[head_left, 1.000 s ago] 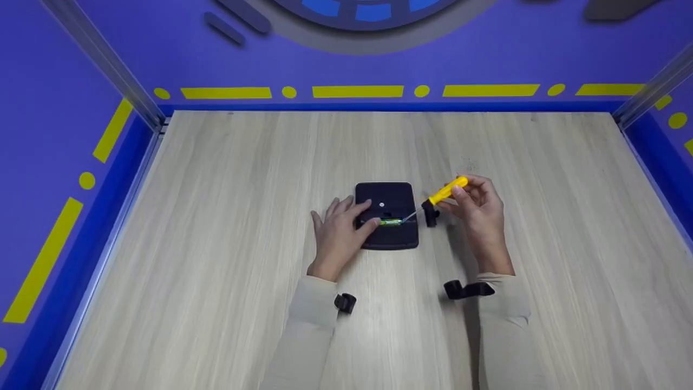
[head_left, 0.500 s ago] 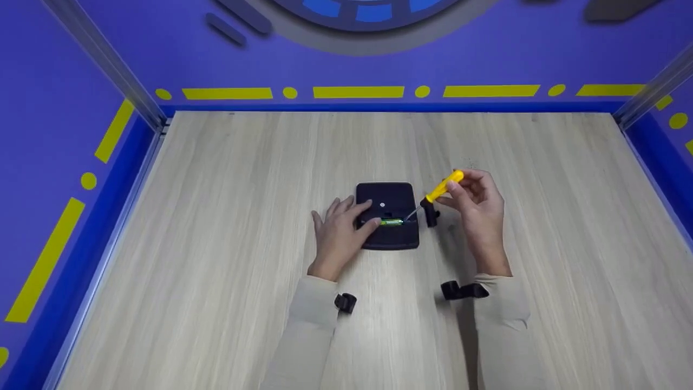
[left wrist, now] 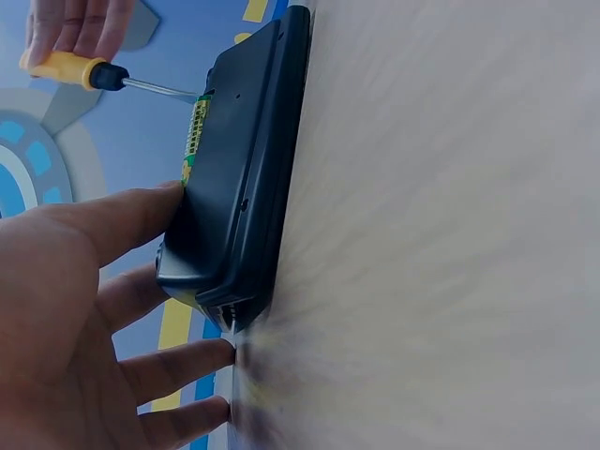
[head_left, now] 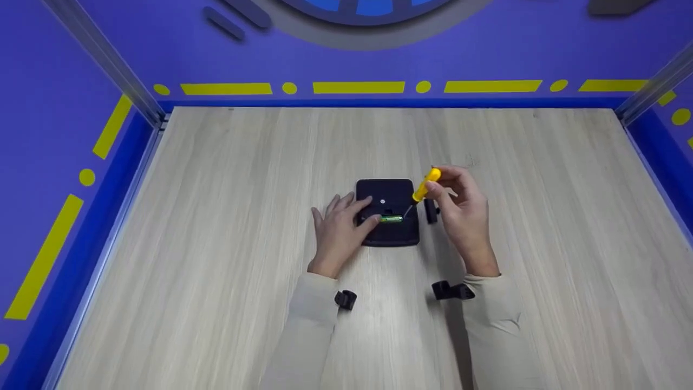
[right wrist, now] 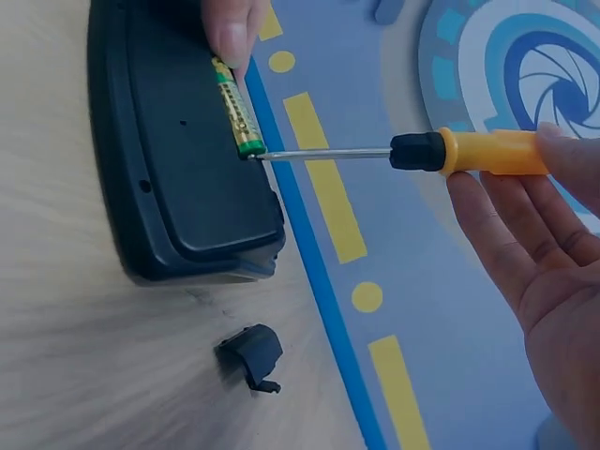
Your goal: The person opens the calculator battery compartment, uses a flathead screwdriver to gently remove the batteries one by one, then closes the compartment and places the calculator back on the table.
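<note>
A black, flat device, perhaps a calculator lying face down, sits mid-table. In its slot lies a green and yellow battery. My left hand rests over the device's left side with fingers extended. Its thumb presses the battery's left end, and in the left wrist view the outer fingers touch the table. My right hand holds a screwdriver by its yellow handle, between thumb and fingers. In the right wrist view, the metal tip meets the battery's green end. Beside the device lies a small black battery cover.
The pale wood-grain table extends around the device. Blue walls with yellow markings stand at the back and both sides. Black wrist mounts sit at both sleeves.
My right hand has moved left and tilted the screwdriver more upright, its tip staying by the battery's right end. The left hand and the device look the same.
</note>
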`<state>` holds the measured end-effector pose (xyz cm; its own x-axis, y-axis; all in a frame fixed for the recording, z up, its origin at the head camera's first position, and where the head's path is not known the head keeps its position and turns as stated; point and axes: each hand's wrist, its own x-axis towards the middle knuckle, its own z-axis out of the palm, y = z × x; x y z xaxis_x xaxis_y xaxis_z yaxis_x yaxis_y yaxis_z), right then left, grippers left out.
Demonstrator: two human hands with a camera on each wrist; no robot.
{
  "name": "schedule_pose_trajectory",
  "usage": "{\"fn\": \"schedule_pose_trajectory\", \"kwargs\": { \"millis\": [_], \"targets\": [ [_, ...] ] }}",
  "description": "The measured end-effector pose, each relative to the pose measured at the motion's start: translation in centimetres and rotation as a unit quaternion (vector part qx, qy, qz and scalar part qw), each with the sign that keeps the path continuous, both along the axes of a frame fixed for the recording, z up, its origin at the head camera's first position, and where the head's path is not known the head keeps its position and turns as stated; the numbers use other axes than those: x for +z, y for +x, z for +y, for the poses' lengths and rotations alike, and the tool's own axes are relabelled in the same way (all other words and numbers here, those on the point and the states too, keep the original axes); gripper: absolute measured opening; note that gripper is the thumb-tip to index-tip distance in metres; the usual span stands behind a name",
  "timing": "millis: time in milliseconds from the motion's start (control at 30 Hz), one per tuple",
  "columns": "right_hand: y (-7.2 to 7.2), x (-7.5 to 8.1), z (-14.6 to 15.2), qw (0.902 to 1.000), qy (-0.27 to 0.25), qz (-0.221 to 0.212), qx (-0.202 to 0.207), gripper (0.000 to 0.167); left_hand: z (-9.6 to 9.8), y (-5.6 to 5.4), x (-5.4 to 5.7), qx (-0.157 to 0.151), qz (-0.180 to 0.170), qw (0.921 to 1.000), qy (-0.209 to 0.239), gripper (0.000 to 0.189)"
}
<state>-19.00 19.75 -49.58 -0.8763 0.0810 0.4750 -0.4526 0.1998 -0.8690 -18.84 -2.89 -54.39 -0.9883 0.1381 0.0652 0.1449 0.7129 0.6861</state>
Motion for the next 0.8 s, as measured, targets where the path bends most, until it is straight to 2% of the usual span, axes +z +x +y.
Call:
{"fn": "schedule_pose_trajectory", "kwargs": {
  "millis": [400,633,800],
  "targets": [
    [0.3,0.5,-0.6,0.9945,0.087,0.058,0.0,0.028,0.0,-0.1,0.1,-0.001,-0.001,1.0,-0.004,0.051],
    [0.7,1.1,-1.7,0.9829,0.161,0.09,0.004,0.029,0.0,0.0,0.1,0.0,-0.008,0.9999,-0.011,0.052],
    [1.0,1.4,-2.4,0.9772,0.185,0.103,0.008,0.029,0.0,0.0,0.1,-0.002,-0.011,0.9998,-0.014,0.053]
  ]
}}
